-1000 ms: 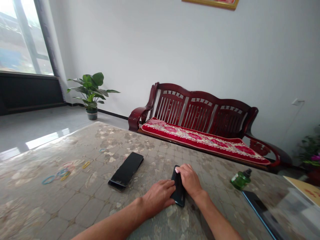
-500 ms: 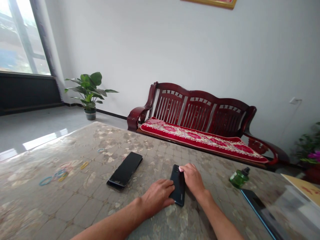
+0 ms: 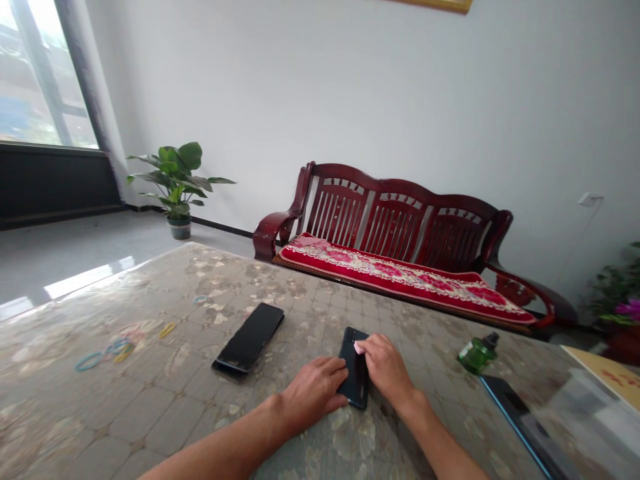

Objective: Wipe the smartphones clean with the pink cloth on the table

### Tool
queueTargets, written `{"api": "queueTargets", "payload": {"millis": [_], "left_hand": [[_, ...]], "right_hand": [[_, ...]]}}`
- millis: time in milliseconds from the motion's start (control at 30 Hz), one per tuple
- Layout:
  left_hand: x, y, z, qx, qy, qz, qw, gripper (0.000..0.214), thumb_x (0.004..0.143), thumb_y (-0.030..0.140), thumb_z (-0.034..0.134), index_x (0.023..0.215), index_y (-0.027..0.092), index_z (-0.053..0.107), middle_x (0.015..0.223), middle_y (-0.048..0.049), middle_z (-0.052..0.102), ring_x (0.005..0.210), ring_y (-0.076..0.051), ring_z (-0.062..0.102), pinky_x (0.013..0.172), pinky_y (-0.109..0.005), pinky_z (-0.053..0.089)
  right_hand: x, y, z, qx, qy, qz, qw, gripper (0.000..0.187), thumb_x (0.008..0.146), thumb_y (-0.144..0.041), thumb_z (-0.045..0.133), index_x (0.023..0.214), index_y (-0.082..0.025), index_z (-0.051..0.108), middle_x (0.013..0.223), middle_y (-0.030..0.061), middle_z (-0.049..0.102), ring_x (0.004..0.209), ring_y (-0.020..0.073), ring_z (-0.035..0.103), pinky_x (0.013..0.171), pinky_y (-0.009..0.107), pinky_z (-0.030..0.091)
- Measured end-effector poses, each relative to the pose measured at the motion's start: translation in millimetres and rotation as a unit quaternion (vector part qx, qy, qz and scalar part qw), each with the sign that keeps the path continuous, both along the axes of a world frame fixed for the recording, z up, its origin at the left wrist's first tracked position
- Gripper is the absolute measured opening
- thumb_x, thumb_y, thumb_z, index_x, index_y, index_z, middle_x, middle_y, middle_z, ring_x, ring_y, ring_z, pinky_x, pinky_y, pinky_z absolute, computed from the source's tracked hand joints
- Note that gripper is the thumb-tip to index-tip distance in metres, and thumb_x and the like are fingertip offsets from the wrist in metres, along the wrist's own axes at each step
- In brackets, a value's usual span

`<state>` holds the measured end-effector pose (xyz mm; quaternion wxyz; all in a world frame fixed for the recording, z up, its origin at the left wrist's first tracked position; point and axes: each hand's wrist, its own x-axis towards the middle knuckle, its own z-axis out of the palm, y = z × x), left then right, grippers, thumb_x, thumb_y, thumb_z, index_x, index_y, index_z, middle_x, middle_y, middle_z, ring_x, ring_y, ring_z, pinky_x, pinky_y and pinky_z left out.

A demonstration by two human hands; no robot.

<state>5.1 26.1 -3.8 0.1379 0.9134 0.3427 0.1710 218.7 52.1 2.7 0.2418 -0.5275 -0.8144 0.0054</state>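
A dark smartphone [image 3: 357, 380] lies back up on the table, its camera block at the far end. My left hand [image 3: 315, 390] grips its left side, with fingers on the back and the thumb by the near corner. Between the fingertips of my right hand [image 3: 385, 367] is a small pale pink piece [image 3: 359, 347], perhaps a bit of sponge or cloth; it presses on the phone's back just below the cameras. To the left, a second smartphone [image 3: 255, 337] lies screen up on another flat dark thing, mostly hidden.
A green pump bottle [image 3: 478, 355] stands right of my hands, beside a blue-edged phone [image 3: 520, 420]. Coloured rubber bands [image 3: 120, 348] lie at the left on the patterned tablecloth [image 3: 165, 400]. Beyond the table are a wooden bench [image 3: 385, 207] and a potted plant [image 3: 180, 180].
My right hand has slid slightly toward me along the phone's back, the pink piece moving from beside the cameras to just below them. My left hand keeps its hold.
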Motion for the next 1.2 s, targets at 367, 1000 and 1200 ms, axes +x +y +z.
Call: {"api": "queueTargets", "payload": {"millis": [367,1000,1200], "left_hand": [[1.4,-1.1,2.3,0.001,0.004,0.000,1.000,0.034,0.092,0.036,0.062,0.122,0.021,0.058,0.121,-0.0067,0.065,0.109,-0.025,0.062,0.099,-0.035,0.048],[0.1,2.6,-10.5,0.030,0.005,0.015,0.999,0.026,0.089,0.042,0.066,0.101,0.019,0.068,0.103,-0.0039,0.070,0.094,-0.022,0.065,0.088,-0.029,0.051],[-0.3,2.6,-11.4,0.028,0.015,0.023,0.999,0.025,0.090,0.042,0.065,0.100,0.021,0.068,0.099,-0.0031,0.071,0.092,-0.022,0.066,0.086,-0.028,0.052]], "right_hand": [[-10.8,-33.0,-4.1,-0.012,0.008,0.022,1.000,0.032,0.086,-0.003,0.046,0.088,-0.025,0.069,0.087,0.0031,0.064,0.088,0.0183,0.058,0.079,0.027,0.045],[-24.2,-28.9,0.3,-0.024,0.022,0.044,0.998,0.030,0.088,-0.005,0.046,0.087,-0.024,0.070,0.086,0.0034,0.064,0.088,0.0184,0.057,0.080,0.029,0.046],[-36.3,5.0,3.7,-0.004,-0.011,-0.024,1.000,0.024,0.088,-0.007,0.050,0.088,-0.022,0.068,0.089,0.0047,0.066,0.089,0.0194,0.058,0.082,0.029,0.046]]}}
